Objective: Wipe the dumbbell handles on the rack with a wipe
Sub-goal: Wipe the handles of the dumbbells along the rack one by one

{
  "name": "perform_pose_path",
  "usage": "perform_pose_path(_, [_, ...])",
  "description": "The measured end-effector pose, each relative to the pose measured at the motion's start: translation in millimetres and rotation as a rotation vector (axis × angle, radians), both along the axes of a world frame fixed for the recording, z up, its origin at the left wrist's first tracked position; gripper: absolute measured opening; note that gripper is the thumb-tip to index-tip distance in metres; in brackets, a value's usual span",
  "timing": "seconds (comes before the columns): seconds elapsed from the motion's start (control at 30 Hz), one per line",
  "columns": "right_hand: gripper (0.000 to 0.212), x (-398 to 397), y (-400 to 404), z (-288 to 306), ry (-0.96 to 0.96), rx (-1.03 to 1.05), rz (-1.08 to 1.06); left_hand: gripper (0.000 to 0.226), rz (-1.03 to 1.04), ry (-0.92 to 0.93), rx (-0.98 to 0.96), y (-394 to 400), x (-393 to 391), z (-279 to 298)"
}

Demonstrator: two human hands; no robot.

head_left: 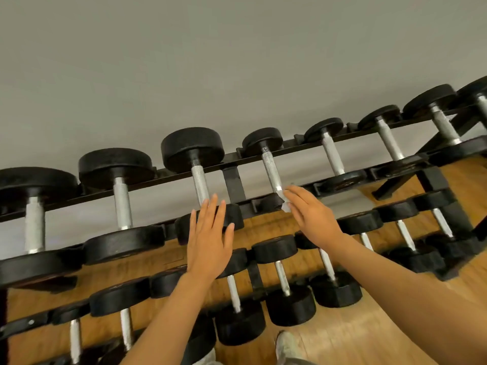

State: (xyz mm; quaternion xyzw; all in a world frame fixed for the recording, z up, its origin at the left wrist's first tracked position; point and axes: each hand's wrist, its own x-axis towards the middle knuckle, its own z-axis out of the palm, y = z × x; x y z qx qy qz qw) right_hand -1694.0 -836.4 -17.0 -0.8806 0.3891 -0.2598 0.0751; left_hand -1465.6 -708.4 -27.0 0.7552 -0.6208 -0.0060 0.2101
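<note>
A black rack (232, 179) holds rows of black dumbbells with knurled silver handles. My right hand (311, 212) holds a small white wipe (284, 200) against the near end of one top-row handle (271, 169). The wipe is mostly hidden under my fingers. My left hand (209, 238) lies flat with fingers spread over the near head (234, 216) of the neighbouring dumbbell, just below that dumbbell's handle (199, 183). It holds nothing.
More dumbbells fill the top row to the left (121, 204) and right (333, 156), and two lower rows (283, 280) sit beneath. A grey wall rises behind the rack. A wooden floor (342, 335) and my shoe (288, 343) show below.
</note>
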Motion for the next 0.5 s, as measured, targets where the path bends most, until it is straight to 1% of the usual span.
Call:
perform_pose_path(0.07, [0.042, -9.8, -13.7, -11.3, 0.020, 0.044, 0.002, 0.063, 0.051, -0.029, 0.031, -2.9, -7.1, -5.3])
perform_pose_path(0.17, [0.066, -10.6, -26.7, -33.4, 0.058, 0.123, 0.054, 0.061, 0.091, -0.096, 0.060, -3.0, -9.2, -13.8])
perform_pose_path(0.23, [0.083, -4.2, -32.0, -46.7, 0.122, 0.125, 0.082, 0.059, 0.098, -0.118, 0.069, -2.7, -9.2, -17.4])
perform_pose_path(0.27, [0.088, 0.2, -33.8, -49.6, 0.141, 0.114, 0.091, 0.058, 0.098, -0.121, 0.065, -2.6, -9.6, -18.4])
perform_pose_path(0.33, [0.090, 7.6, -39.9, -51.6, 0.207, 0.045, 0.114, 0.058, 0.100, -0.124, 0.044, -1.9, -10.2, -19.5])
perform_pose_path(0.37, [0.088, 11.1, -43.4, -52.5, 0.264, -0.025, 0.120, 0.057, 0.102, -0.126, 0.029, -1.8, -10.4, -19.8])
perform_pose_path(0.43, [0.083, 18.8, -49.8, -51.6, 0.408, -0.139, 0.149, 0.056, 0.105, -0.133, -0.002, -2.8, -11.1, -21.0])
perform_pose_path(0.5, [0.076, 32.0, -47.3, -47.2, 0.598, -0.238, 0.246, 0.055, 0.119, -0.148, -0.041, -4.3, -13.1, -22.7])
